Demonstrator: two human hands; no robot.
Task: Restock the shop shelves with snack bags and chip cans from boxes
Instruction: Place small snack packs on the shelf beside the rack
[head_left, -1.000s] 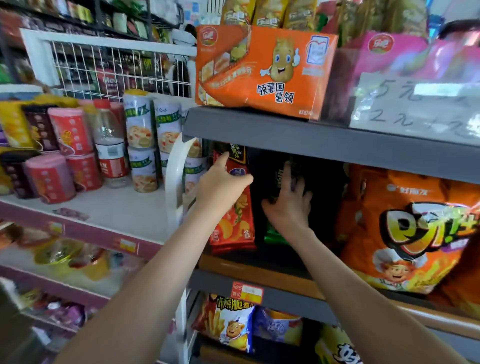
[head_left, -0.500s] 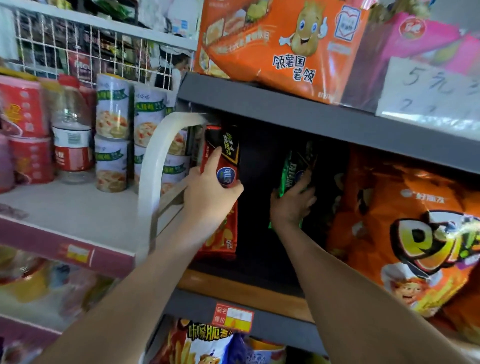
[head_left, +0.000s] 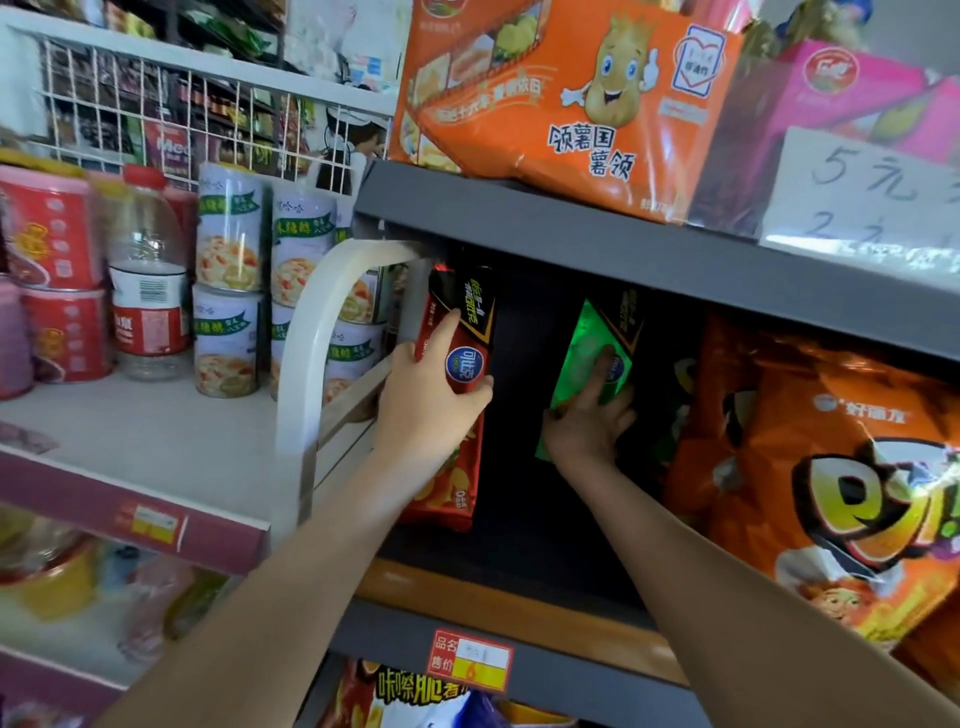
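Nearest, well below the grey shelf board (head_left: 571, 244), a red-and-yellow price tag (head_left: 470, 660) sits on the edge of the next shelf down, between the person's two bare forearms as they reach up into the dark bay under the board.

Under the board's left end, the left hand (head_left: 431, 410) grips a red chip pack (head_left: 457, 332), thumb across its front and fingers wrapped round the side. The pack stands upright, much as it did half a second ago. Further right under the board, the right hand (head_left: 589, 421) holds a green chip pack (head_left: 597, 353), with the thumb pressed on the front and the fingers hidden behind it. That pack was edge-on in shadow a moment ago. Now its face is turned outward and shows bright green, tilted a little.

A big orange snack bag (head_left: 831, 467) crowds in just right of the green pack, below the board. A white curved bracket (head_left: 317, 353) stands just left of the left hand, at the board's left end.

On top of the board sits an orange potato-snack box (head_left: 561, 98), with a handwritten paper sign (head_left: 862, 192) to its right. Left of the board are stacked cans (head_left: 228, 275), a water bottle (head_left: 148, 270) and red tubs (head_left: 52, 228), with a white wire grid (head_left: 182, 104) behind them.
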